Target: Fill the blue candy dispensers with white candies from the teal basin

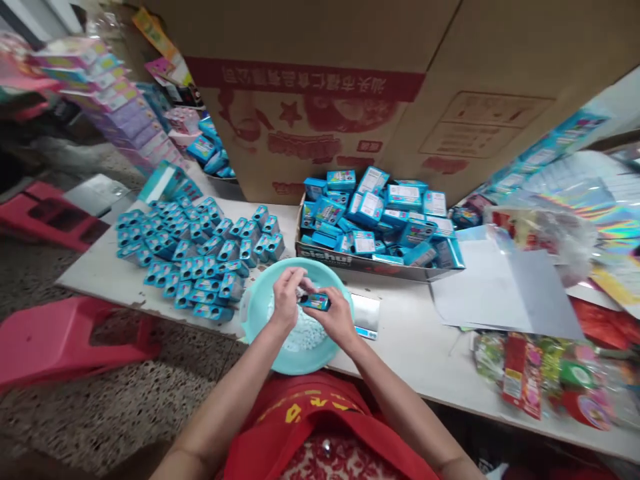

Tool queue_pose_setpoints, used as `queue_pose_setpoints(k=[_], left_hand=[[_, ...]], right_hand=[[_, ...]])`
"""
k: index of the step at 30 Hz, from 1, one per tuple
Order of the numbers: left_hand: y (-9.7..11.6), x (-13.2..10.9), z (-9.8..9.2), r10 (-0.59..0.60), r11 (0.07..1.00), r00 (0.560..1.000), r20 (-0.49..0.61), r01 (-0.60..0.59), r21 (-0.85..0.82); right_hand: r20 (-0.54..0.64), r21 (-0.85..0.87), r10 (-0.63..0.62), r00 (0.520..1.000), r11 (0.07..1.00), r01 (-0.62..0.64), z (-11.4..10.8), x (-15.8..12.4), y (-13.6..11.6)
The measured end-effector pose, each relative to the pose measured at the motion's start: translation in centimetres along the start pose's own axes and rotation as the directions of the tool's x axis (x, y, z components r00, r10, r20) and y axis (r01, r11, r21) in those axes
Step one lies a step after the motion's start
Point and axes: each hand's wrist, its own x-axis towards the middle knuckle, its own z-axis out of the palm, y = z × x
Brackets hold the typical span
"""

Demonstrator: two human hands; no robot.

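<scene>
My right hand grips a small blue box over the bowl, its dark open end turned to the left. At that end is my left hand, closed with its fingers curled around small white pellets that are only partly visible. Below both hands a turquoise plastic bowl holds many loose white pellets. Left of the bowl, several blue boxes with dark round openings stand in a tight group on the table. Behind it, an open carton is heaped with closed blue boxes.
A large brown cardboard box rises behind the carton. A silver flat object lies right of the bowl. White sheets and bright packets cover the table's right side. Pink stools stand at left, near stacked pastel boxes.
</scene>
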Motion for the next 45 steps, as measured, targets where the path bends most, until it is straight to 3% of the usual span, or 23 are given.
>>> queue_pose_setpoints(k=[6, 11, 13, 15, 18, 20, 22, 24, 26, 31, 34, 36, 37, 40, 42, 43, 45], left_hand=[[-0.7, 0.2, -2.0, -0.083, 0.995, 0.991, 0.104, 0.088, -0.041], [0.8, -0.5, -1.4, -0.07, 0.991, 0.974, 0.216, 0.092, -0.093], [1.7, 0.0, -1.4, -0.015, 0.991, 0.983, 0.181, 0.039, -0.127], [1.6, 1.4, -2.1, 0.057, 0.991, 0.996, 0.067, -0.049, -0.124], [-1.2, 4.2, -4.6, 0.097, 0.986, 0.993, -0.061, -0.088, 0.138], [-4.6, 5.5, -6.2, 0.071, 0.896, 0.997, -0.032, -0.05, 0.44], [-8.3, 5.8, -7.1, 0.048, 0.813, 0.999, 0.02, -0.05, 0.579], [-11.6, 5.3, -7.0, 0.059, 0.728, 0.992, 0.112, -0.119, 0.675], [-14.2, 4.5, -6.1, 0.07, 0.585, 0.972, 0.223, -0.221, 0.78], [-17.6, 1.6, -2.9, -0.056, 0.28, 0.947, 0.316, -0.289, 0.916], [-17.8, -0.8, -2.6, -0.218, 0.171, 0.928, 0.303, -0.269, 0.948], [-17.0, -2.1, -3.6, -0.341, 0.147, 0.879, 0.333, -0.3, 0.942], [-16.3, -2.5, -4.3, -0.411, 0.147, 0.834, 0.368, -0.338, 0.93], [-13.5, -3.2, -7.2, -0.599, 0.141, 0.642, 0.479, -0.505, 0.852], [-11.4, -3.1, -9.2, -0.686, 0.083, 0.54, 0.488, -0.608, 0.79], [-10.4, -2.9, -10.0, -0.719, 0.037, 0.514, 0.468, -0.644, 0.765], [-9.0, -2.5, -11.3, -0.762, -0.065, 0.506, 0.404, -0.68, 0.73]], right_hand=[[-0.021, -0.007, 0.022, 1.0, 1.0, -0.022, 1.2, -0.7, -0.6], [-0.015, 0.052, 0.03, 0.999, 0.998, -0.03, 0.5, -1.0, -1.4], [-0.033, 0.107, 0.034, 0.999, 0.994, -0.03, -0.4, -0.8, -1.5], [-0.1, 0.144, 0.059, 0.993, 0.989, -0.044, -1.6, -0.7, -1.1], [-0.259, 0.159, 0.109, 0.96, 0.985, -0.069, -2.7, -0.4, 0.4], [-0.331, 0.18, 0.135, 0.934, 0.98, -0.078, -2.7, -0.4, 2.1], [-0.377, 0.22, 0.162, 0.912, 0.972, -0.082, -2.2, -0.4, 3.9], [-0.43, 0.258, 0.184, 0.884, 0.963, -0.075, -1.6, -0.5, 5.4], [-0.48, 0.272, 0.188, 0.857, 0.961, -0.058, -1.1, -0.5, 6.5], [-0.539, 0.223, 0.137, 0.831, 0.975, -0.017, -0.5, -0.2, 7.7], [-0.571, 0.132, -0.021, 0.821, 0.984, 0.117, 0.2, 0.1, 8.3], [-0.568, 0.055, -0.168, 0.805, 0.969, 0.241, 0.7, 0.2, 8.6], [-0.56, 0.021, -0.227, 0.797, 0.958, 0.287, 0.9, 0.3, 8.6], [-0.548, -0.055, -0.318, 0.774, 0.937, 0.346, 1.3, 0.3, 8.7], [-0.547, -0.076, -0.335, 0.767, 0.932, 0.353, 1.4, 0.3, 8.8], [-0.547, -0.081, -0.341, 0.765, 0.931, 0.357, 1.4, 0.4, 8.9], [-0.542, -0.09, -0.349, 0.765, 0.929, 0.36, 1.5, 0.4, 9.2]])
